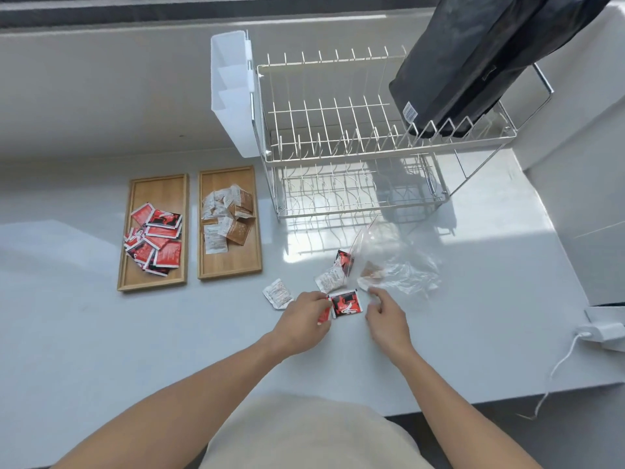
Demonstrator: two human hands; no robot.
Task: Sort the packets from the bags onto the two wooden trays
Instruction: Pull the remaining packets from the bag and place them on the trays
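On the pale tabletop, the left hand pinches a red packet while the right hand hovers loosely open, and similar loose packets could land on the wrong tray.

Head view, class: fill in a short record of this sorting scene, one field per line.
left tray: wooden tray with red packets
right tray: wooden tray with white and brown packets
left hand: left hand grips a red packet
right hand: right hand holds nothing
unsorted: red-and-black packet, white packet
bag: clear plastic bag
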